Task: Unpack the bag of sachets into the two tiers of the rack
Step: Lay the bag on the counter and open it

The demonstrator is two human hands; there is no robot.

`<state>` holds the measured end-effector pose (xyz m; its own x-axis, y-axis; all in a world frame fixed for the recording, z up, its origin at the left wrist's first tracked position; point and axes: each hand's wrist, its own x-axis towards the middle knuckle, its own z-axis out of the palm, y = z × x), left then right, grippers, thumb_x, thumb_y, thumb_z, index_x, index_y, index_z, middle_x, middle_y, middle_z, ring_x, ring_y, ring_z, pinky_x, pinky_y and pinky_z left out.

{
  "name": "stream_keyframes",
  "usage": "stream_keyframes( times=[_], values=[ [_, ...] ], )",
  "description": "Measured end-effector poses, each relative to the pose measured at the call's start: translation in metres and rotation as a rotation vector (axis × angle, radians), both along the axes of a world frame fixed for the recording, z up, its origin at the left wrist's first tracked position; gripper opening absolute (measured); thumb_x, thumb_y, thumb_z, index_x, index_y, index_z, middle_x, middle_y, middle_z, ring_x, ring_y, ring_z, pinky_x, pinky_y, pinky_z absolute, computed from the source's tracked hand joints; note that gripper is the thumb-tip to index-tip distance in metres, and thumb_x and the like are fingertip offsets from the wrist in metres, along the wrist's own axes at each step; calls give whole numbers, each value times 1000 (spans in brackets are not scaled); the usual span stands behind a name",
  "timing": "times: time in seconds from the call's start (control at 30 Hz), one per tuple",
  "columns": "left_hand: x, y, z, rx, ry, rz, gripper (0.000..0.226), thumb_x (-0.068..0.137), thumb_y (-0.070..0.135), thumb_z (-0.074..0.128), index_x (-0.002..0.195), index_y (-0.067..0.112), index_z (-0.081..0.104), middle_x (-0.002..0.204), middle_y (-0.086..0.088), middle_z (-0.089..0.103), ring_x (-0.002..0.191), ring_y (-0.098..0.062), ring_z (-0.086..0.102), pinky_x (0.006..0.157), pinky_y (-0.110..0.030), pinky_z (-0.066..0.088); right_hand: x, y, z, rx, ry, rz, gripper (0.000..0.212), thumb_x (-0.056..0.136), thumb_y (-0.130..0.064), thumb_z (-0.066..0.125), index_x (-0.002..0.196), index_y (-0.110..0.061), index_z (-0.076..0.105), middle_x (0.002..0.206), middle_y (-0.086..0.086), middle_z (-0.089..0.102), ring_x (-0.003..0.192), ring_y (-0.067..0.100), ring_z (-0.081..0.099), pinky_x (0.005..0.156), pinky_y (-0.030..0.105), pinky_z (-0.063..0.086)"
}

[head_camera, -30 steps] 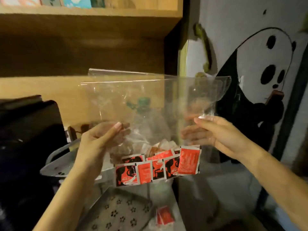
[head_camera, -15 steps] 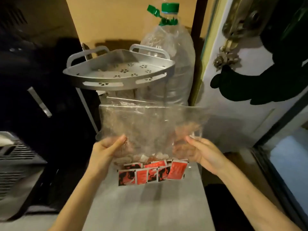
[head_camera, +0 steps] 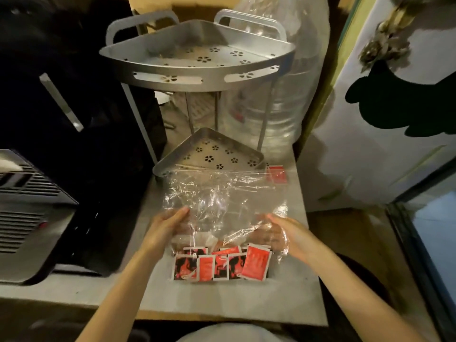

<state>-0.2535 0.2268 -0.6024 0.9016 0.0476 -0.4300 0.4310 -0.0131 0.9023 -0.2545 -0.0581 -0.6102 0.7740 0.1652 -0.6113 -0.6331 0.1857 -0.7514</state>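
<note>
A clear plastic bag (head_camera: pixel 222 201) stands upright on the grey table (head_camera: pixel 246 292). Several red-and-black sachets (head_camera: pixel 219 265) fill its bottom. My left hand (head_camera: pixel 162 230) grips the bag's left side and my right hand (head_camera: pixel 291 233) grips its right side. Behind the bag stands a silver two-tier corner rack with flower-shaped holes. Its upper tier (head_camera: pixel 197 70) shows no sachets. The lower tier (head_camera: pixel 209 154) sits right behind the bag's top edge. One loose red sachet (head_camera: pixel 277 172) lies on the table by the lower tier's right corner.
A big clear water bottle (head_camera: pixel 283 99) stands behind the rack on the right. A dark appliance (head_camera: pixel 74 119) and a grey vented unit (head_camera: pixel 24 206) crowd the left. A white door with a black figure (head_camera: pixel 382 119) is at the right.
My hands have lowered the bag from in front of me down onto the table. The view has tilted down, so both rack tiers now show.
</note>
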Motion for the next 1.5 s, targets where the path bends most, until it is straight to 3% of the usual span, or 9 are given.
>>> stream_keyframes(
  times=[0.1,0.2,0.33,0.53,0.67,0.97,1.2,1.37,1.5],
  values=[
    [9,2,-3,-41,64,6,51,71,45,66,103,5,63,104,-28,65,90,-43,65,69,-43,55,10,0,-5,-37,-4,-12,34,82,-25,63,110,-7,65,97,13,70,83,23,69,67,28,56],
    [12,3,-4,-128,115,-17,66,58,55,74,100,6,60,95,-24,69,75,-35,68,67,-43,56,18,-2,-5,-94,5,-8,35,83,-23,64,112,-4,63,95,11,71,78,20,71,60,27,55],
    [10,16,-8,-178,70,2,72,58,54,76,113,11,57,112,-16,65,97,-33,65,81,-48,54,32,-14,7,-285,-79,5,84,64,-37,76,137,-16,40,126,3,59,103,17,63,91,37,50],
    [3,27,-9,-171,24,-108,93,26,43,89,107,36,44,105,5,60,91,-12,64,75,-28,51,63,-2,50,-904,-646,309,100,70,-34,77,147,-23,15,153,0,20,139,16,23,113,36,23],
    [3,25,-13,-120,48,-58,92,43,40,88,123,31,43,121,0,56,107,-24,61,92,-45,49,84,33,70,-996,-801,613,94,69,-44,75,144,-26,22,152,0,27,138,15,26,113,36,27],
    [5,8,-2,9,-51,125,51,77,5,66,122,20,47,103,0,63,86,-10,67,64,-20,51,122,94,64,-904,-626,911,114,59,-48,81,147,-28,11,152,2,28,137,23,31,108,36,31],
    [10,6,3,-67,-66,171,41,77,-7,62,111,12,55,94,-6,67,71,-8,69,58,-18,54,123,98,66,-856,-655,884,85,64,-32,81,136,-17,40,133,4,52,120,20,49,92,25,40],
    [14,0,1,-96,-74,223,32,75,-8,63,95,18,60,77,1,72,74,-13,68,57,-18,54,121,92,74,-860,-574,942,32,67,-35,78,84,-9,66,93,7,67,90,25,61,77,34,47],
    [14,-13,9,32,-133,185,36,77,0,65,108,16,55,92,3,63,77,-5,65,65,-19,54,112,86,88,-816,-535,964,32,75,-31,72,101,-15,62,106,0,64,100,21,59,86,30,47]
  ],
)
